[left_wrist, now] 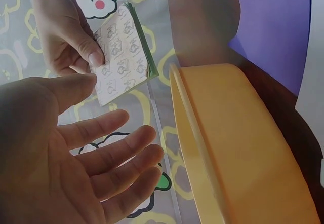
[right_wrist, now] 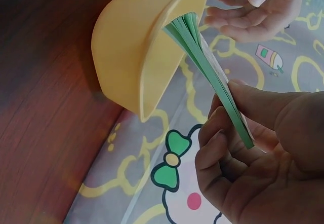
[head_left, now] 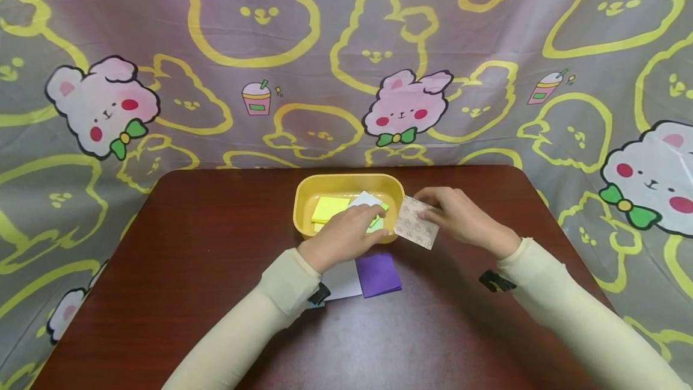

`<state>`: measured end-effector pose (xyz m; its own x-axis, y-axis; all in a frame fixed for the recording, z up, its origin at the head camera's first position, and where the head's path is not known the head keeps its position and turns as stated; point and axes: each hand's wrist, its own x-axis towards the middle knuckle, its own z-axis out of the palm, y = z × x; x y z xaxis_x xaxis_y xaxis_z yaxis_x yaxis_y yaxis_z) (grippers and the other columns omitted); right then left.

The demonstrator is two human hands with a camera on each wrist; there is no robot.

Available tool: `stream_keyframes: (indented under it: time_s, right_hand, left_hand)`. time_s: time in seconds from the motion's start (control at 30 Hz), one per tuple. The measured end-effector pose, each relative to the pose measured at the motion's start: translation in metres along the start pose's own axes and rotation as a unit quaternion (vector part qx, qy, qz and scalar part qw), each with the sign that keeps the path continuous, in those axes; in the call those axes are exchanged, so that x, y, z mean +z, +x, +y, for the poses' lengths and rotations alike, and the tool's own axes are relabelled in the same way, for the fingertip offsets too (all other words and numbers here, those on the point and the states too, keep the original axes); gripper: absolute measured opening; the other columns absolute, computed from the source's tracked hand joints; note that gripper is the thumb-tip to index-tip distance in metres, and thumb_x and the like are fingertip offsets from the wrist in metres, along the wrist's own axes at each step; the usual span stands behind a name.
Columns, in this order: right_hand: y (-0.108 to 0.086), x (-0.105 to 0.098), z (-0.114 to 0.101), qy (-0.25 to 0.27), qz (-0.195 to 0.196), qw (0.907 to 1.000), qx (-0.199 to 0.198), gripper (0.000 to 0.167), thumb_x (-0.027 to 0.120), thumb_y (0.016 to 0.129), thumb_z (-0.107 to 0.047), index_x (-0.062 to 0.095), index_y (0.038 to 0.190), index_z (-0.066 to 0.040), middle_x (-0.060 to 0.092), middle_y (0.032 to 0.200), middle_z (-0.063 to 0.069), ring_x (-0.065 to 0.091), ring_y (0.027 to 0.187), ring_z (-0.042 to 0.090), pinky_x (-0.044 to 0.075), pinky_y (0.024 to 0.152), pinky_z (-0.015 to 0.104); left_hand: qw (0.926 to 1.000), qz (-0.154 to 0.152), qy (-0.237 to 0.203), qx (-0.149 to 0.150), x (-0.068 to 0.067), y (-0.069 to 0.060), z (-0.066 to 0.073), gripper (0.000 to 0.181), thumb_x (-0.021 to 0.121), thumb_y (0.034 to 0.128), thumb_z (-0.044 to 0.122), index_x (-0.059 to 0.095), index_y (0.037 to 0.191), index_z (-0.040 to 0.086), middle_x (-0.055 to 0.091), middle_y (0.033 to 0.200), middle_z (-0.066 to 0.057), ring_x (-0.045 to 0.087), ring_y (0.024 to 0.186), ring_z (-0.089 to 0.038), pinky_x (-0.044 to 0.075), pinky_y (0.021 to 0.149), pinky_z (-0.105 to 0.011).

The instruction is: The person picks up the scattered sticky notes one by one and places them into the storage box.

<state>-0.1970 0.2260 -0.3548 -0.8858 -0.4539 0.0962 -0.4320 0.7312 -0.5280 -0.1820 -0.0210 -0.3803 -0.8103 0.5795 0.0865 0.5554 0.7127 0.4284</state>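
My right hand pinches a sticky note pad between thumb and fingers, just past the right rim of a yellow basin. The pad's pale patterned back faces up in the head view, and its green edges are slightly fanned in the right wrist view. Over the basin is my left hand, fingers spread and loosely bent, holding nothing. Inside the basin lie a yellow pad, a white pad and light green notes, partly hidden by the left hand.
In front of the basin, a purple pad lies beside a white pad. A teal edge shows near the left cuff. The dark wooden table ends against a patterned cloth.
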Motion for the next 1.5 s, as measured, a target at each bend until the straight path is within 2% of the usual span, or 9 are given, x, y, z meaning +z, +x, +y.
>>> stream_keyframes:
  time_s: [0.5,0.8,1.33,1.5]
  right_hand:
    - [0.006,0.002,0.002,0.009,-0.013,0.9998,0.011,0.023,0.068,0.096,-0.008,0.069,0.118,-0.001,0.075,0.1,0.008,0.065,0.081,0.013,0.055,0.071,0.031]
    - [0.01,0.0,0.003,-0.005,0.002,0.9999,0.01,0.024,0.069,0.095,-0.007,0.069,0.117,0.0,0.075,0.099,0.009,0.067,0.082,0.015,0.055,0.074,0.033]
    - [0.03,0.003,-0.003,-0.007,0.006,1.0,0.001,0.021,0.068,0.095,-0.006,0.07,0.116,0.0,0.075,0.099,0.01,0.066,0.083,0.017,0.055,0.074,0.034]
    - [0.036,0.005,-0.005,-0.006,0.006,0.9999,0.007,0.023,0.068,0.095,-0.006,0.069,0.116,0.0,0.076,0.1,0.012,0.068,0.084,0.019,0.056,0.075,0.037]
  left_hand:
    - [0.9996,-0.008,-0.019,-0.018,-0.005,-0.001,-0.007,0.04,0.06,0.102,0.035,0.058,0.133,0.01,0.067,0.129,-0.011,0.063,0.12,-0.023,0.051,0.104,-0.041]
    - [0.9991,-0.009,-0.022,-0.035,-0.007,0.001,-0.009,0.042,0.06,0.1019,0.037,0.058,0.135,0.011,0.067,0.128,-0.011,0.064,0.118,-0.022,0.052,0.102,-0.04]
    - [0.9971,-0.02,-0.026,-0.068,-0.013,0.002,-0.014,0.043,0.059,0.1021,0.038,0.056,0.137,0.012,0.065,0.134,-0.01,0.062,0.122,-0.023,0.051,0.105,-0.043]
    - [0.9974,-0.016,-0.027,-0.065,-0.015,0.003,-0.017,0.042,0.06,0.1019,0.037,0.057,0.135,0.011,0.066,0.131,-0.012,0.063,0.121,-0.025,0.052,0.103,-0.044]
